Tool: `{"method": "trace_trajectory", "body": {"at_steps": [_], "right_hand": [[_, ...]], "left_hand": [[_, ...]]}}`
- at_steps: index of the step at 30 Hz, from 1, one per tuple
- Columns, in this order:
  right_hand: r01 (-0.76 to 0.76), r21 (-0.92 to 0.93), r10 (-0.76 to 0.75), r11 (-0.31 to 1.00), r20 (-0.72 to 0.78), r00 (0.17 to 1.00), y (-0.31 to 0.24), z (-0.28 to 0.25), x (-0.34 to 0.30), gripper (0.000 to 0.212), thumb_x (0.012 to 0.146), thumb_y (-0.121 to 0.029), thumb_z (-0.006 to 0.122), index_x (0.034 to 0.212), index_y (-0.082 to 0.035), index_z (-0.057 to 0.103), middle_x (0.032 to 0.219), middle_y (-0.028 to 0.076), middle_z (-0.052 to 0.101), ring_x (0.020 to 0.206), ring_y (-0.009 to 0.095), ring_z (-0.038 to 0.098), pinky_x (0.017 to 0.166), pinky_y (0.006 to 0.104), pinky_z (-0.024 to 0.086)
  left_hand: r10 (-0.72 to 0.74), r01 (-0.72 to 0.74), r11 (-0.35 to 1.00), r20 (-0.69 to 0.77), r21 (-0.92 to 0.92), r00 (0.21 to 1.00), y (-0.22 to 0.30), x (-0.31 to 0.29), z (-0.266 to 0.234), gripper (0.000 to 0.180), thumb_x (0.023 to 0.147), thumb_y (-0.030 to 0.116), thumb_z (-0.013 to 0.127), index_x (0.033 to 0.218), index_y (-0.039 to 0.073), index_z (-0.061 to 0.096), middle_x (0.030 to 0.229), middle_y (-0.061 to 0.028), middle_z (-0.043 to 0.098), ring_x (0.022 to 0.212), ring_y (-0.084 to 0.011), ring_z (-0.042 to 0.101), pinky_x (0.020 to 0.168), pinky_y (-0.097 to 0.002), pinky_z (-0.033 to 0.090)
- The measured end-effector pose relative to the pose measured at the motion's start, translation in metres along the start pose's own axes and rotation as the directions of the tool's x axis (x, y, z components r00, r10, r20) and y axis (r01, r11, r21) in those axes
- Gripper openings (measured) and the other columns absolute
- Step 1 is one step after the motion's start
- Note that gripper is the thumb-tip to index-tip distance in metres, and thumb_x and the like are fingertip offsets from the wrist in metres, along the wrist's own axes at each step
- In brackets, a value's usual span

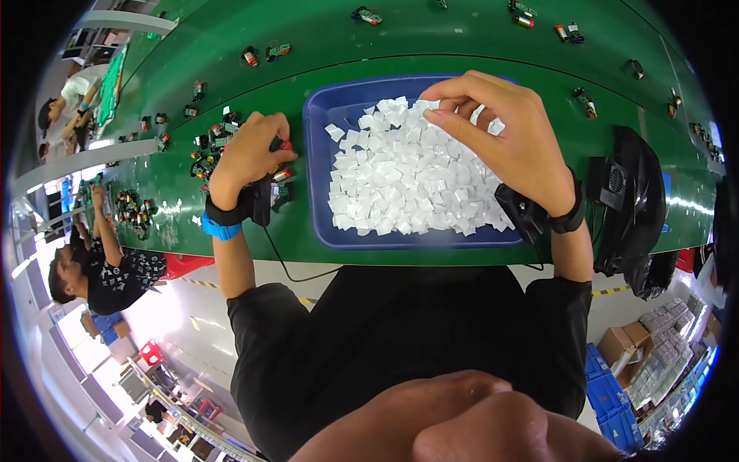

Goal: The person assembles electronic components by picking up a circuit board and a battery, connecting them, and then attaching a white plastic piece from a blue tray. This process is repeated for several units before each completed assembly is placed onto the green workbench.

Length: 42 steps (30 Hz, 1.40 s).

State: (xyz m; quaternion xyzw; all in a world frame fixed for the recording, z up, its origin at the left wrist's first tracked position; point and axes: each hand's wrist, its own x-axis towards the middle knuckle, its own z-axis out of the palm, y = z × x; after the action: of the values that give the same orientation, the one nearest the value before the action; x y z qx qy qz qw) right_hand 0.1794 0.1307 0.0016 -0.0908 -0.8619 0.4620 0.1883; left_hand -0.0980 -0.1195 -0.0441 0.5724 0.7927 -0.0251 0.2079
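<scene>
My left hand is closed at the left of the blue tray. Between its thumb and fingertips shows a small red part, its far side hidden by the fingers. Just below it lies a red and silver cylinder. Over the tray's upper right, my right hand pinches a small white square piece between thumb and forefinger. Many similar white pieces fill the tray in a loose heap. Each wrist wears a black strapped device; the left one also has a blue band.
Small circuit-board assemblies crowd the green table left of my left hand; more lie spaced along its far side. A black bag and a black box stand at right. Other people sit along the left.
</scene>
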Motion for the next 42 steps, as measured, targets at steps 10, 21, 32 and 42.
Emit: {"method": "trace_trajectory", "body": {"at_steps": [10, 21, 32, 42], "right_hand": [[-0.032, 0.082, 0.034, 0.996, -0.023, 0.999, -0.003, 0.006, 0.002, 0.023, 0.089, -0.009, 0.072, 0.112, -0.004, 0.069, 0.09, 0.004, 0.069, 0.081, 0.01, 0.065, 0.06, 0.0207, 0.048], [-0.292, 0.421, 0.3, 0.859, 0.049, 0.953, 0.001, 0.008, 0.006, 0.034, 0.093, -0.008, 0.069, 0.124, 0.002, 0.057, 0.094, 0.007, 0.069, 0.085, 0.013, 0.068, 0.064, 0.0238, 0.056], [-0.181, 0.436, 0.228, 0.882, -0.059, 0.972, 0.014, -0.006, 0.007, 0.024, 0.095, -0.002, 0.065, 0.117, 0.006, 0.061, 0.097, 0.009, 0.07, 0.089, 0.014, 0.069, 0.077, 0.0284, 0.061], [-0.18, 0.197, 0.203, 0.964, -0.102, 0.974, 0.007, -0.002, 0.006, 0.02, 0.093, -0.002, 0.068, 0.112, 0.004, 0.064, 0.098, 0.007, 0.069, 0.086, 0.011, 0.067, 0.073, 0.0245, 0.056]], "left_hand": [[-0.032, -0.326, 0.698, -0.483, -0.638, 0.875, 0.092, 0.043, -0.049, 0.025, 0.09, 0.021, 0.075, 0.104, 0.003, 0.066, 0.088, -0.0038, 0.071, 0.074, -0.0089, 0.064, 0.067, -0.0249, 0.049], [-0.167, -0.387, 0.43, -0.494, -0.815, 0.853, 0.143, 0.072, -0.046, 0.033, 0.093, 0.013, 0.072, 0.12, 0.001, 0.057, 0.104, -0.006, 0.067, 0.08, -0.0097, 0.064, 0.067, -0.0244, 0.056], [0.06, -0.394, 0.143, -0.39, -0.908, 0.919, 0.135, 0.073, -0.043, 0.047, 0.088, -0.004, 0.07, 0.129, -0.005, 0.048, 0.119, -0.0153, 0.062, 0.097, -0.0169, 0.065, 0.072, -0.0312, 0.064], [0.073, -0.597, 0.459, -0.642, -0.657, 0.763, 0.147, 0.073, -0.035, 0.055, 0.081, -0.014, 0.072, 0.13, -0.002, 0.049, 0.12, -0.016, 0.062, 0.099, -0.0176, 0.066, 0.078, -0.0326, 0.064]]}}
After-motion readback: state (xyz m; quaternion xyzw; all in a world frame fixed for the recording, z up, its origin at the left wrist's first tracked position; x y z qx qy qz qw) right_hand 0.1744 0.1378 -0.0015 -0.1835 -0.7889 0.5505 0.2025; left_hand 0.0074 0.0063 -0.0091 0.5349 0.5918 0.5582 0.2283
